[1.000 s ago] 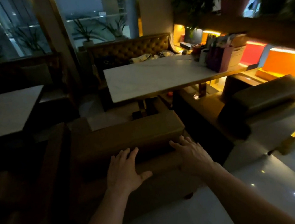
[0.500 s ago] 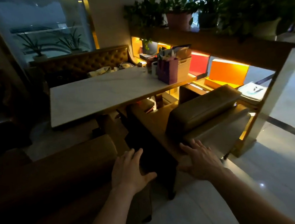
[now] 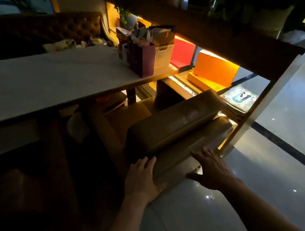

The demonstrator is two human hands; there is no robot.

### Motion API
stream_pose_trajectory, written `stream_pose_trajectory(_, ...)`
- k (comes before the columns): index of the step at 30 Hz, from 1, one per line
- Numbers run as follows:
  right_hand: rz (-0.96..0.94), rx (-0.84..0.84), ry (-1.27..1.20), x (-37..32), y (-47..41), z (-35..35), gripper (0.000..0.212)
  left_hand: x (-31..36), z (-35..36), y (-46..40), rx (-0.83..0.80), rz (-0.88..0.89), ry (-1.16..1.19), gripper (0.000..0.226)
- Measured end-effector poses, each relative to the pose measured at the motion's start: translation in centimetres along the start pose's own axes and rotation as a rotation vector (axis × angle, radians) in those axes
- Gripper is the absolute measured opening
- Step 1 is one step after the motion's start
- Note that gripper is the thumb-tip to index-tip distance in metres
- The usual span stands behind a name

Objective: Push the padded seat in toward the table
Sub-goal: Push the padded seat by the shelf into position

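on padded seat (image 3: 177, 131), flat open hands (image 3: 177, 174)

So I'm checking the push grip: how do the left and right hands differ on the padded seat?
The left hand wraps the padded seat's near left corner, fingers along its side; the right hand lies flat on its back face. The left thumb sits under the edge; the right thumb spreads out sideways. Both touch the seat's lower back cushion with straight fingers.
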State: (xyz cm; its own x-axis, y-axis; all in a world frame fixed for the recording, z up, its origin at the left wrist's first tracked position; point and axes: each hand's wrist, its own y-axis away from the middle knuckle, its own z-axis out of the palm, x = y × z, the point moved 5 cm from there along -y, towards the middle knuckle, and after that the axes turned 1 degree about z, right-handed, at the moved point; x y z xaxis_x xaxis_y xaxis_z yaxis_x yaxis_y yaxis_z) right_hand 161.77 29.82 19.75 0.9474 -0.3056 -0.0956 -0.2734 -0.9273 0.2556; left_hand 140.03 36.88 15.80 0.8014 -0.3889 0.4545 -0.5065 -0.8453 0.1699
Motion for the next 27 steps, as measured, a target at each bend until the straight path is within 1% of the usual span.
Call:
stream_pose_trajectory(3,0.003,-0.017,-0.021,4.0,-4.1,-0.3,0.093,2.8,1.2,-4.5,0.005,-0.014,-0.002,0.097)
stream_pose_trajectory(7,-0.022,-0.117,-0.022,8.8,-10.2,1.4,0.094,5.9,4.5,-9.7,0.047,-0.056,0.025,0.093)
stream_pose_trajectory(10,-0.091,-0.156,-0.003,12.5,-15.5,3.0,0.096,7.0,7.4,-12.8,0.104,-0.137,-0.01,0.093)
stream_pose_trajectory(12,-0.149,-0.169,0.017,14.6,-19.2,3.9,0.099,7.6,9.3,-14.0,0.172,-0.212,-0.068,0.091)
stream_pose_trajectory(14,-0.199,-0.182,0.029,16.2,-22.4,5.0,0.103,8.2,11.4,-14.6,0.23,-0.274,-0.152,0.094)
stream_pose_trajectory(16,-0.243,-0.188,0.045,17.4,-24.9,6.4,0.107,8.5,14.0,-14.8,0.236,-0.33,-0.17,0.104)
stream_pose_trajectory(18,-0.289,-0.191,0.051,18.7,-26.5,7.9,0.111,8.9,16.6,-15.2,0.185,-0.379,-0.166,0.112)
stream_pose_trajectory(21,-0.348,-0.184,0.038,19.6,-27.8,9.8,0.117,9.4,18.9,-16.1,0.152,-0.42,-0.168,0.113)
stream_pose_trajectory(27,-0.405,-0.113,0.029,19.9,-27.9,11.4,0.121,8.5,19.1,-18.7,0.179,-0.476,-0.225,0.111)
